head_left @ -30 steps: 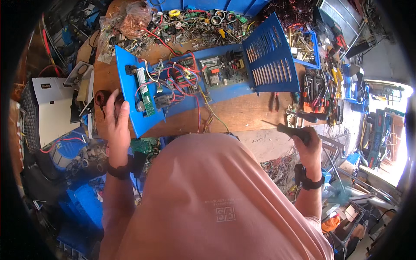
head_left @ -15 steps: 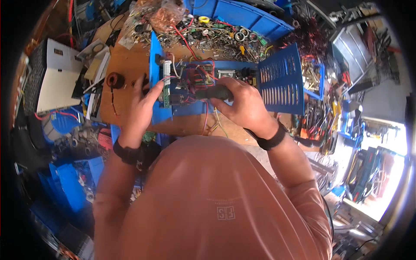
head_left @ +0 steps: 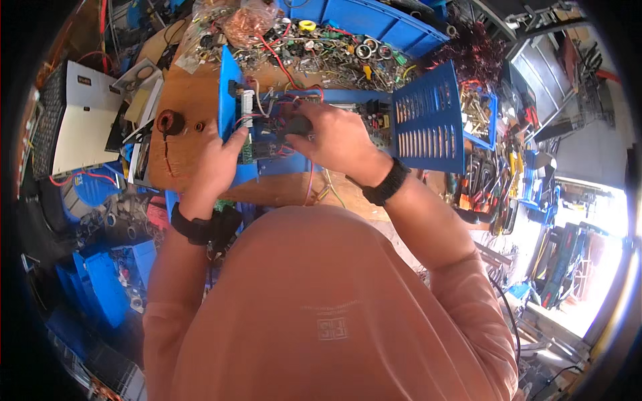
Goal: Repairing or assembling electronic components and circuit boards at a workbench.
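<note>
The work in hand looks to be tool work inside the opened blue case (head_left: pixel 229 83), which lies on the wooden table (head_left: pixel 267 195) in front of the person, its slotted panel (head_left: pixel 428 147) standing up at the right end; the right hand (head_left: pixel 338 137) is closed round a dark tool handle (head_left: pixel 299 127), probably a screwdriver's, over the wires and parts in the case's left half; the tool's tip is hidden, so I cannot tell whether it meets a screw; the left hand (head_left: pixel 217 157) is partly open at the left end panel, thumb on the inner side and fingers on the outer, though I cannot tell how firmly it pinches; the next move seems to call for seating the tip squarely and keeping the case from sliding; in the way are the loose wires, a red one (head_left: pixel 311 184) hanging over the near edge, and the green circuit board (head_left: pixel 247 150) close to the left thumb; around the case are a copper coil (head_left: pixel 169 122) to the left, a heap of scrap parts (head_left: pixel 334 60) behind, a blue bin (head_left: pixel 374 27) beyond that, and crowded hand tools (head_left: pixel 483 187) to the right.
</note>
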### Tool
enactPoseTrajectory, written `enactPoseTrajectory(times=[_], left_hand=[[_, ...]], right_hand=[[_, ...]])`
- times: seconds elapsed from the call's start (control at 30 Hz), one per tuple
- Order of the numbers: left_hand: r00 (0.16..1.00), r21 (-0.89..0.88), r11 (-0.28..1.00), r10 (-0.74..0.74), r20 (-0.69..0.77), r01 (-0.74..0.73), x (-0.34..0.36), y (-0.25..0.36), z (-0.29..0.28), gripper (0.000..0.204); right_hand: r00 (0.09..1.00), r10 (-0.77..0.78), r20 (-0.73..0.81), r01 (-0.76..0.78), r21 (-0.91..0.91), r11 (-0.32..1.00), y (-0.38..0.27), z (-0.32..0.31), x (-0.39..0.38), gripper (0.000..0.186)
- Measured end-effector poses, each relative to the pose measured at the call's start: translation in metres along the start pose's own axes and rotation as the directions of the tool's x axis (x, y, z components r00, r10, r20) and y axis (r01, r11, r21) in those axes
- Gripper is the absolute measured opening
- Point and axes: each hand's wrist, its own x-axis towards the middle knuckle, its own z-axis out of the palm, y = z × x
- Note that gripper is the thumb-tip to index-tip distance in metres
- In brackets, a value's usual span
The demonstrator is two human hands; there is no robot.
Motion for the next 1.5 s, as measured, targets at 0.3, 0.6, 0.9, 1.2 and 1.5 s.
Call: enactPoseTrajectory(times=[0.3,0.6,0.9,1.2,1.5], left_hand=[[1.0,0.048,0.999,0.001,0.001,-0.001,0.0,-0.001,-0.002,0.042],[0.998,0.196,0.979,-0.043,-0.04,0.05,-0.003,0.009,-0.005,0.045],[0.999,0.055,0.998,-0.039,-0.038,0.041,-0.01,0.02,-0.004,0.039],[0.996,0.002,0.999,-0.041,-0.073,0.041,-0.005,0.012,0.0,0.038],[0.997,0.002,1.0,0.009,-0.074,-0.008,-0.007,0.015,0.0,0.034]], right_hand=[[0.999,0.007,-0.054,-0.006,0.017,1.0,0.004,0.003,0.001,0.033],[0.995,0.057,0.082,-0.057,-0.003,0.998,-0.006,0.0,0.004,0.042],[0.997,0.029,0.071,-0.028,-0.014,1.0,-0.011,0.0,0.007,0.039],[0.999,-0.012,0.035,0.012,-0.007,1.0,-0.015,-0.001,0.008,0.031],[0.99,-0.066,0.124,0.081,-0.119,0.99,-0.018,0.001,0.022,0.032]])
